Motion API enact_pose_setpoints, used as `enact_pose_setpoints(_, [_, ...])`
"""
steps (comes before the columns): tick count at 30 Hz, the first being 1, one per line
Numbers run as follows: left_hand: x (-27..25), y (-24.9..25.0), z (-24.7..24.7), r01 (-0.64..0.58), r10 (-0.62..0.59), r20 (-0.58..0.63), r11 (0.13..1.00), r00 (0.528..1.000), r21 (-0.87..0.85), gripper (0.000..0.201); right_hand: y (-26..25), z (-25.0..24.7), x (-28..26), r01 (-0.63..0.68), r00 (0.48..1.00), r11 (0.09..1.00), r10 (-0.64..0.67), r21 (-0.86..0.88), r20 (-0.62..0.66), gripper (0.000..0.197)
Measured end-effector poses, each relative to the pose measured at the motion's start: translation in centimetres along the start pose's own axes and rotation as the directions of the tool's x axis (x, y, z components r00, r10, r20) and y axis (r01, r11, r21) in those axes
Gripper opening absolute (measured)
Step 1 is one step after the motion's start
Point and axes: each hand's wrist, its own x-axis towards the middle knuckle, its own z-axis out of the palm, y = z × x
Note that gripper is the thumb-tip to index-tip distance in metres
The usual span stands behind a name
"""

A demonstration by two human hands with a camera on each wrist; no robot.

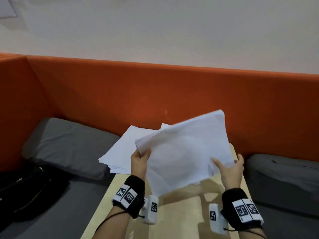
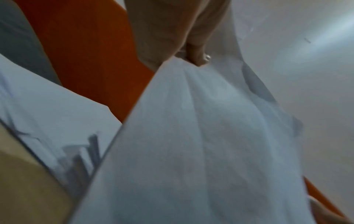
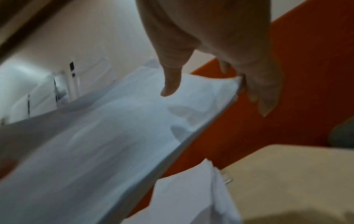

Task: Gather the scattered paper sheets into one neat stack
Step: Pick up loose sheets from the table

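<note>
Sheets (image 1: 183,152) at frame centre | our left hand (image 1: 139,163) pinches them | our right hand (image 1: 231,168) grips their edge | pile (image 1: 120,152) on table (image 1: 172,221)

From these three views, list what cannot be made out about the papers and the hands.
- Sheet count in the held bundle: motion blur, all views.
- Right hand fingers under the bundle: hidden by paper in the head view.
- Pile on the table: its right part is hidden by the bundle.
- Any print on the sheets: too blurred.
- Left hand fingertips: hidden behind the bundle's corner.
</note>
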Motion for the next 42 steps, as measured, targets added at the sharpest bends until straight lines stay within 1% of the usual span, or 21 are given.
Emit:
enact_pose_setpoints(2, [0.1, -0.2, 1.2, 0.051, -0.057, -0.055, 0.993, 0.997, -0.102, 0.012, 0.4, 1.5, -0.4, -0.102, 0.993, 0.993, 0.099, 0.06, 0.062, 0.106])
enact_pose_setpoints(4, [-0.8, -0.3, 2.6, 0.134, -0.152, -0.044, 0.952, 0.987, -0.277, 0.017, 1.3, 3.2, -1.1, -0.228, 0.948, 0.958, 0.177, 0.173, 0.265, 0.112])
enact_pose_setpoints(5, [-1.4, -0.5, 3.2, 0.18, -0.199, -0.02, 0.92, 0.98, -0.347, 0.02, 1.7, 4.0, -1.5, -0.266, 0.912, 0.94, 0.174, 0.213, 0.372, 0.107])
enact_pose_setpoints(6, [-2.0, -0.8, 3.7, 0.222, -0.239, 0.006, 0.893, 0.971, -0.392, 0.023, 2.0, 4.6, -2.0, -0.261, 0.894, 0.935, 0.14, 0.241, 0.425, 0.092])
enact_pose_setpoints(8, [-2.9, -1.4, 3.8, 0.272, -0.271, 0.063, 0.869, 0.96, -0.414, 0.025, 1.9, 5.0, -2.4, -0.146, 0.93, 0.957, 0.046, 0.25, 0.366, 0.058])
enact_pose_setpoints(10, [-2.8, -2.0, 2.9, 0.287, -0.275, 0.084, 0.899, 0.958, -0.331, 0.019, 1.1, 4.6, -2.3, -0.064, 0.952, 0.964, -0.018, 0.257, 0.305, 0.055])
enact_pose_setpoints(12, [-1.7, -2.5, 1.2, 0.278, -0.266, 0.096, 0.95, 0.959, -0.14, 0.017, 0.2, 3.7, -1.9, 0.004, 0.959, 0.975, -0.066, 0.221, 0.276, 0.051])
enact_pose_setpoints(15, [-0.4, -2.5, -0.4, 0.236, -0.264, 0.215, 0.961, 0.94, 0.147, 0.022, -1.5, 2.8, -0.9, 0.039, 0.948, 0.983, -0.093, 0.178, 0.305, 0.044])
enact_pose_setpoints(19, [0.9, -1.7, 1.1, 0.112, -0.145, 0.17, 0.976, 0.975, 0.188, 0.019, -4.0, 3.9, 1.6, 0.074, 0.941, 0.982, -0.128, 0.176, 0.314, 0.04])
enact_pose_setpoints(22, [2.7, -2.0, 2.3, 0.088, -0.107, 0.103, 0.98, 0.989, 0.18, 0.019, -4.3, 5.6, 3.6, 0.019, 0.941, 0.976, -0.091, 0.218, 0.326, 0.046])
enact_pose_setpoints(23, [3.4, -2.5, 2.4, 0.081, -0.104, 0.086, 0.968, 0.991, 0.237, 0.021, -3.8, 6.2, 4.1, 0.011, 0.939, 0.979, -0.08, 0.205, 0.334, 0.047])
enact_pose_setpoints(25, [4.7, -4.1, 2.4, 0.069, -0.113, 0.074, 0.897, 0.991, 0.437, 0.029, -1.9, 7.3, 5.6, 0.019, 0.939, 0.999, -0.028, 0.031, 0.342, 0.051])
enact_pose_setpoints(27, [5.9, -6.0, 2.0, 0.097, -0.197, 0.086, 0.76, 0.977, 0.643, 0.044, 0.5, 8.5, 6.7, 0.018, 0.94, 0.964, 0.075, -0.267, 0.332, 0.056])
enact_pose_setpoints(28, [6.3, -6.9, 1.7, 0.088, -0.255, 0.111, 0.658, 0.96, 0.748, 0.051, 1.7, 9.1, 6.9, 0.023, 0.94, 0.919, 0.114, -0.393, 0.321, 0.056])
enact_pose_setpoints(30, [6.7, -8.3, 1.1, -0.042, -0.332, 0.168, 0.357, 0.928, 0.933, 0.061, 2.9, 10.1, 6.7, 0.088, 0.934, 0.828, 0.125, -0.553, 0.336, 0.057])
enact_pose_setpoints(31, [6.8, -8.9, 0.9, -0.1, -0.351, 0.189, 0.256, 0.917, 0.961, 0.063, 3.2, 10.6, 6.4, 0.139, 0.919, 0.791, 0.121, -0.596, 0.376, 0.058])
enact_pose_setpoints(32, [6.7, -9.1, 0.8, -0.127, -0.368, 0.2, 0.212, 0.908, 0.969, 0.064, 3.3, 11.2, 6.0, 0.204, 0.896, 0.753, 0.114, -0.626, 0.429, 0.06])
enact_pose_setpoints(35, [6.5, -9.7, 0.9, -0.137, -0.375, 0.197, 0.18, 0.906, 0.974, 0.065, 3.7, 13.4, 4.5, 0.398, 0.778, 0.601, 0.18, -0.693, 0.602, 0.067])
enact_pose_setpoints(38, [6.6, -9.9, 1.0, -0.143, -0.373, 0.194, 0.162, 0.907, 0.976, 0.065, 4.9, 15.1, 3.3, 0.533, 0.633, 0.428, 0.37, -0.73, 0.68, 0.079])
enact_pose_setpoints(40, [7.0, -10.0, 0.7, -0.166, -0.385, 0.216, 0.16, 0.897, 0.973, 0.067, 6.1, 15.3, 3.0, 0.576, 0.586, 0.367, 0.437, -0.73, 0.682, 0.084])
enact_pose_setpoints(42, [7.8, -10.2, 0.2, -0.162, -0.377, 0.225, 0.19, 0.898, 0.968, 0.068, 6.7, 15.1, 3.2, 0.588, 0.57, 0.359, 0.452, -0.725, 0.686, 0.085])
